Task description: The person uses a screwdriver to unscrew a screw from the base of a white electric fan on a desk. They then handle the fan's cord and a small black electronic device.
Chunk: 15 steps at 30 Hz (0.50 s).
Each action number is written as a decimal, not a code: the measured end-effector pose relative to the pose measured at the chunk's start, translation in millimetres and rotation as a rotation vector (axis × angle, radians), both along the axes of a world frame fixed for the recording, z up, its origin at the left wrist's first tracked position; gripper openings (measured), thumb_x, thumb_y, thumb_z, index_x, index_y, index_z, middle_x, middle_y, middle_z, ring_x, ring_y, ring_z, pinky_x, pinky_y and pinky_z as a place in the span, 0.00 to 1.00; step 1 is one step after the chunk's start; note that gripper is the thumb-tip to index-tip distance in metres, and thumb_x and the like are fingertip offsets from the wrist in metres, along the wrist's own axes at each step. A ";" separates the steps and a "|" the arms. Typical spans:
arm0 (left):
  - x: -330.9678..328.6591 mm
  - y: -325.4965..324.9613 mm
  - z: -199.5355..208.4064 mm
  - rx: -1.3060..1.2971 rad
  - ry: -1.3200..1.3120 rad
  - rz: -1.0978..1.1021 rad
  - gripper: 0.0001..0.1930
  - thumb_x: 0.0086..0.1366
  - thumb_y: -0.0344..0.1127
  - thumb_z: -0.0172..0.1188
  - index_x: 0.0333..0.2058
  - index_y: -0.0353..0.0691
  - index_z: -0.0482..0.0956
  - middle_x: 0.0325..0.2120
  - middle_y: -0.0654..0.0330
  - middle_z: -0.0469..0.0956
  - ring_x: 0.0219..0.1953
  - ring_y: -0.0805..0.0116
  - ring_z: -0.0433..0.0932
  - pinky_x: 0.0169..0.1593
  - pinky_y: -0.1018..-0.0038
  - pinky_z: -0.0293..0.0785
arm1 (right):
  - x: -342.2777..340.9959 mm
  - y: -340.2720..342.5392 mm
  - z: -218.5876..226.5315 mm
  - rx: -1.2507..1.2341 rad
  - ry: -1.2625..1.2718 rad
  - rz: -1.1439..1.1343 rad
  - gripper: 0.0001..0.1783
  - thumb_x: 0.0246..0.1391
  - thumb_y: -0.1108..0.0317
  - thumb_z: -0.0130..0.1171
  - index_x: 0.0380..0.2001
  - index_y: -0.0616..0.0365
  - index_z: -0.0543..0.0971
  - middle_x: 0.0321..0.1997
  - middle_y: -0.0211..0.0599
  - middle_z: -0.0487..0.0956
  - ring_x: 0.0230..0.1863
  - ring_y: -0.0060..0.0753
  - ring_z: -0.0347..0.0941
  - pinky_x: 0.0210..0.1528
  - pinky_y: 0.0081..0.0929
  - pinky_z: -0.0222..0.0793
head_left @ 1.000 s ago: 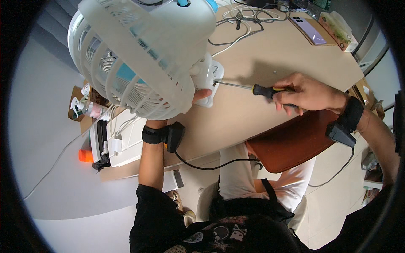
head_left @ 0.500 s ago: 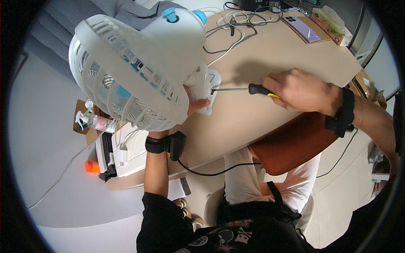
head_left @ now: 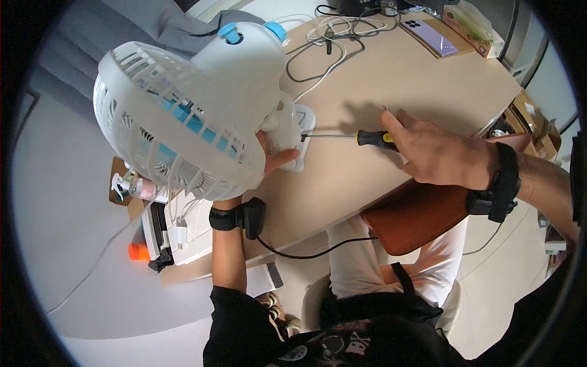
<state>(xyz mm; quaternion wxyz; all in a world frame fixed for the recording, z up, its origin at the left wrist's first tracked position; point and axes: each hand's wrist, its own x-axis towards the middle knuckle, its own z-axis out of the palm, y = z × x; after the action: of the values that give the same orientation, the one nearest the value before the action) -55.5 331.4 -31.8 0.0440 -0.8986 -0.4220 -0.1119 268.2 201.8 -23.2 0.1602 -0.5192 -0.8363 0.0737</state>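
Observation:
A white desk fan (head_left: 232,79) with a slatted cage and blue knobs is tilted over the left of the table. My left hand (head_left: 278,160) grips the fan's neck by its base, thumb out along it, the other fingers mostly hidden behind the fan. To the right, my right hand (head_left: 431,147) holds the end of a screwdriver (head_left: 372,139) with a black and yellow handle, its thumb and forefinger loosened from the grip. The screwdriver lies level, its tip against the white fan base (head_left: 304,122).
Tangled cables (head_left: 342,37) lie at the back of the table (head_left: 342,177). A purple phone (head_left: 431,38) and a tissue box (head_left: 471,27) are at the back right. A brown leather flap (head_left: 416,217) hangs over the near edge. Spray bottle (head_left: 143,188) and chargers sit at the left.
My right hand has loosened and shifted on the screwdriver handle, the forefinger and thumb lifting up. The screwdriver tip stays at the fan base. The whole view has shifted slightly.

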 end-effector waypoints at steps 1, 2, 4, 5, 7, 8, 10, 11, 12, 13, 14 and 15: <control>8.3 -4.0 3.5 -0.002 0.065 0.039 0.44 0.50 0.57 0.70 0.60 0.36 0.68 0.50 0.47 0.77 0.55 0.50 0.74 0.62 0.62 0.65 | 7.4 -1.6 7.1 -0.103 -0.055 0.035 0.23 0.54 0.74 0.55 0.52 0.64 0.63 0.43 0.51 0.74 0.33 0.59 0.77 0.42 0.46 0.75; 10.2 -5.5 4.7 -0.001 0.096 0.067 0.43 0.50 0.57 0.70 0.59 0.36 0.69 0.50 0.47 0.77 0.54 0.51 0.75 0.61 0.62 0.66 | 7.1 -5.7 15.2 -0.101 -0.054 0.031 0.23 0.54 0.74 0.55 0.52 0.64 0.63 0.43 0.51 0.74 0.33 0.59 0.77 0.42 0.46 0.75; 13.0 -5.8 4.9 -0.043 0.086 0.090 0.43 0.50 0.57 0.70 0.59 0.36 0.69 0.49 0.47 0.78 0.53 0.51 0.76 0.60 0.62 0.68 | 2.3 -11.9 26.9 0.102 -0.396 -0.016 0.21 0.55 0.75 0.54 0.51 0.67 0.63 0.27 0.52 0.75 0.25 0.51 0.78 0.27 0.41 0.76; 12.1 -5.3 5.5 -0.061 0.072 0.091 0.43 0.50 0.57 0.70 0.59 0.36 0.69 0.49 0.47 0.78 0.52 0.51 0.76 0.60 0.62 0.68 | 3.7 -8.9 26.1 0.309 -0.502 0.085 0.15 0.53 0.74 0.55 0.44 0.66 0.69 0.29 0.47 0.75 0.19 0.39 0.77 0.18 0.35 0.74; 9.6 -5.1 3.6 -0.023 0.019 0.057 0.42 0.51 0.57 0.70 0.60 0.36 0.68 0.50 0.47 0.77 0.53 0.51 0.75 0.61 0.62 0.67 | 4.6 -7.2 25.9 0.448 -0.579 0.137 0.11 0.53 0.73 0.56 0.39 0.65 0.72 0.30 0.44 0.76 0.21 0.36 0.78 0.19 0.33 0.74; 7.5 -4.2 -0.3 0.028 -0.015 0.019 0.43 0.52 0.56 0.69 0.60 0.36 0.67 0.52 0.47 0.76 0.55 0.51 0.73 0.62 0.62 0.65 | 3.3 -6.3 25.8 0.580 -0.661 0.193 0.07 0.52 0.72 0.56 0.34 0.65 0.75 0.30 0.41 0.76 0.22 0.33 0.79 0.20 0.30 0.75; 3.8 0.7 -7.3 -0.039 -0.119 -0.028 0.43 0.53 0.56 0.69 0.61 0.36 0.66 0.54 0.48 0.74 0.57 0.51 0.71 0.63 0.61 0.63 | 0.1 1.6 27.1 0.617 -0.611 0.172 0.06 0.52 0.72 0.57 0.30 0.65 0.77 0.29 0.38 0.76 0.23 0.31 0.79 0.21 0.28 0.74; 4.0 2.5 -8.8 -0.104 -0.230 -0.075 0.43 0.53 0.55 0.69 0.62 0.36 0.64 0.56 0.48 0.72 0.59 0.51 0.69 0.64 0.61 0.61 | -1.3 4.6 28.4 0.654 -0.570 0.153 0.06 0.52 0.72 0.57 0.27 0.64 0.78 0.27 0.35 0.77 0.24 0.29 0.79 0.21 0.25 0.74; 4.2 2.5 -9.3 -0.105 -0.230 -0.077 0.43 0.53 0.55 0.69 0.62 0.36 0.64 0.56 0.48 0.72 0.59 0.51 0.69 0.64 0.61 0.61 | -3.2 4.8 29.1 0.653 -0.571 0.151 0.06 0.52 0.72 0.57 0.27 0.64 0.78 0.27 0.35 0.77 0.24 0.29 0.79 0.21 0.25 0.74; 5.1 1.0 -8.9 -0.090 -0.216 -0.070 0.44 0.53 0.54 0.69 0.62 0.36 0.63 0.58 0.48 0.70 0.60 0.51 0.67 0.65 0.60 0.59 | -5.2 4.4 29.8 0.653 -0.615 0.134 0.07 0.51 0.70 0.58 0.27 0.64 0.79 0.25 0.35 0.77 0.26 0.30 0.80 0.22 0.27 0.75; 5.1 -0.7 -8.3 -0.075 -0.201 -0.060 0.44 0.53 0.52 0.70 0.63 0.36 0.62 0.59 0.49 0.69 0.62 0.51 0.65 0.66 0.59 0.57 | -6.6 4.5 29.9 0.653 -0.657 0.121 0.08 0.50 0.68 0.59 0.26 0.63 0.79 0.23 0.35 0.77 0.27 0.31 0.80 0.24 0.28 0.75; 5.3 -0.5 -8.1 -0.076 -0.201 -0.059 0.44 0.53 0.52 0.70 0.63 0.36 0.62 0.59 0.49 0.69 0.62 0.51 0.65 0.66 0.59 0.57 | -5.4 4.4 27.8 0.652 -0.656 0.122 0.08 0.50 0.68 0.59 0.26 0.63 0.79 0.23 0.35 0.77 0.27 0.31 0.80 0.24 0.28 0.75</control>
<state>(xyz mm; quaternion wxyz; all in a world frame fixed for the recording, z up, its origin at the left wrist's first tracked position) -50.2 330.9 -39.9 -0.0361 -0.8959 -0.4016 -0.1865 262.7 206.3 4.7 0.0375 -0.3874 -0.8513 -0.3519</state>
